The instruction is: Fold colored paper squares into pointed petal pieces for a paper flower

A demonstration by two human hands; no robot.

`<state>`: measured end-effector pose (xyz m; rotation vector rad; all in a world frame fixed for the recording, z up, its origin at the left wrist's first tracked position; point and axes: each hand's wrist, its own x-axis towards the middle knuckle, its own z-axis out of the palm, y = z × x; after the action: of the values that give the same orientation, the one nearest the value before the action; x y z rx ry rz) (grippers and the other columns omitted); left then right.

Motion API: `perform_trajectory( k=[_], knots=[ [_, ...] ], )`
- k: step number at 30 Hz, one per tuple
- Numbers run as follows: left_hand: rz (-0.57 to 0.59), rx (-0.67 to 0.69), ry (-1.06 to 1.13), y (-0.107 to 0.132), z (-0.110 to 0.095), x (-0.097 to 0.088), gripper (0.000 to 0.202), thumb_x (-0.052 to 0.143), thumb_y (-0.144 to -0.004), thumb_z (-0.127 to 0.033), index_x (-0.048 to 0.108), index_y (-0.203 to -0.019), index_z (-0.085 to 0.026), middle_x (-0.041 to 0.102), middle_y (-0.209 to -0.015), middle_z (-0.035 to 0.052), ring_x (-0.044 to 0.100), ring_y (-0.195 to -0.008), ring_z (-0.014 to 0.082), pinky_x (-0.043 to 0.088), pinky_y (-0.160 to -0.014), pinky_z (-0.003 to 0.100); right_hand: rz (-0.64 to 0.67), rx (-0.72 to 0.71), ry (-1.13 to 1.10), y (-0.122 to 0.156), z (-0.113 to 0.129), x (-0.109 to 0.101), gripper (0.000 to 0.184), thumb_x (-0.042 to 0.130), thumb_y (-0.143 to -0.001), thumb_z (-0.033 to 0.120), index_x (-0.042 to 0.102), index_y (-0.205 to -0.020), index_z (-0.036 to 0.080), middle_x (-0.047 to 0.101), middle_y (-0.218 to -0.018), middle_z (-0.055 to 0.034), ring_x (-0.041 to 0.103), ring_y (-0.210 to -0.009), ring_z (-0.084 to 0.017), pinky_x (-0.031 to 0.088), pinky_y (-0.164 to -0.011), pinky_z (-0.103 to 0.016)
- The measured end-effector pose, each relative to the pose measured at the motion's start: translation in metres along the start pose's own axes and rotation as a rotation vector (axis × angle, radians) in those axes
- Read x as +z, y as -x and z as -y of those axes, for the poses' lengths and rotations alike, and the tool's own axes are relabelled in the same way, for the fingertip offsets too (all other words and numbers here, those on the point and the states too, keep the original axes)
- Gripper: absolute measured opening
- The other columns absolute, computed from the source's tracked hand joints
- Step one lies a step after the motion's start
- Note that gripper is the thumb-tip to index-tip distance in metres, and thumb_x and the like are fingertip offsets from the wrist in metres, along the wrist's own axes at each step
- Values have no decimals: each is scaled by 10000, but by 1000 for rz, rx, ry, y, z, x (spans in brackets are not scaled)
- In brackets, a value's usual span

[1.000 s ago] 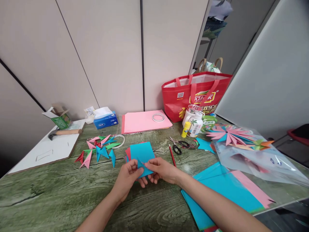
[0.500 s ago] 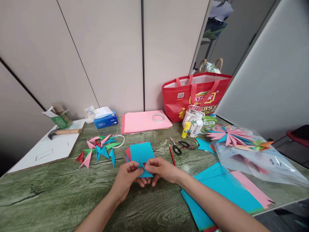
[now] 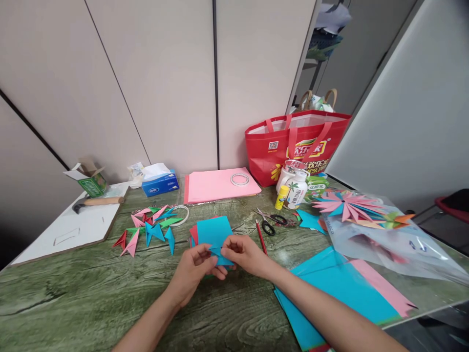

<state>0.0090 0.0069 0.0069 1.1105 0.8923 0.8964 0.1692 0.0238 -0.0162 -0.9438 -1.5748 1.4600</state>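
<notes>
A small folded piece of blue paper (image 3: 222, 260) is held between both hands just above the table. My left hand (image 3: 197, 266) pinches its left side, thumb on top and fingers beneath. With thumb and forefinger, my right hand (image 3: 240, 252) grips its right side. Fingers hide much of the folds. Right behind the hands lies a stack of cut squares, a blue square (image 3: 214, 230) on top and red edges showing at its left. To the left, several folded paper pieces (image 3: 154, 231) in pink, red, green and blue lie in a loose pile beside a tape roll (image 3: 179, 215).
Scissors (image 3: 268, 226), a red pencil (image 3: 261, 237) and a glue stick (image 3: 281, 197) lie or stand right of the stack. Large blue sheets (image 3: 330, 288) lie under my right forearm. A hammer (image 3: 98, 201) rests on a white board (image 3: 69, 225); a red bag (image 3: 264, 151) stands behind.
The folded blue paper has been tilted and its raised point now lies lower between my fingers. My right fingers have curled in closer. The rest of the table looks the same.
</notes>
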Motion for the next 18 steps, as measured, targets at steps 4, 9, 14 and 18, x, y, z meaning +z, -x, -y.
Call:
perform_trajectory(
  k=[4, 9, 14, 18],
  knots=[
    [-34, 0, -27, -1, 4, 1, 195, 663, -691, -262, 544, -769, -129, 653, -536, 17, 619, -478, 151, 504, -492, 257, -109, -110, 127, 1, 2, 5, 209, 568, -741, 302, 498, -615, 151, 452, -550, 47, 414, -485, -63, 367, -446, -184],
    [-169, 42, -39, -4, 8, -1, 224, 656, -681, -307, 534, -757, -135, 645, -482, 5, 591, -410, 138, 476, -446, 234, 29, 42, -85, 0, -1, 6, 290, 594, -702, 435, 521, -730, 156, 524, -575, 35, 509, -472, -94, 460, -449, -236],
    [-239, 75, -93, -4, 7, -1, 242, 661, -660, -320, 522, -754, -145, 648, -466, -4, 583, -382, 133, 441, -422, 212, 51, 88, -142, -2, -3, 4, 378, 641, -631, 495, 512, -707, 149, 558, -560, 31, 518, -443, -85, 453, -443, -228],
    [-261, 67, -100, -4, 6, 1, 269, 659, -659, -319, 515, -805, -144, 646, -456, -8, 578, -366, 134, 438, -418, 213, 10, 66, -95, -1, -4, 6, 359, 625, -653, 487, 508, -681, 149, 545, -542, 35, 492, -419, -73, 426, -419, -208]
  ],
)
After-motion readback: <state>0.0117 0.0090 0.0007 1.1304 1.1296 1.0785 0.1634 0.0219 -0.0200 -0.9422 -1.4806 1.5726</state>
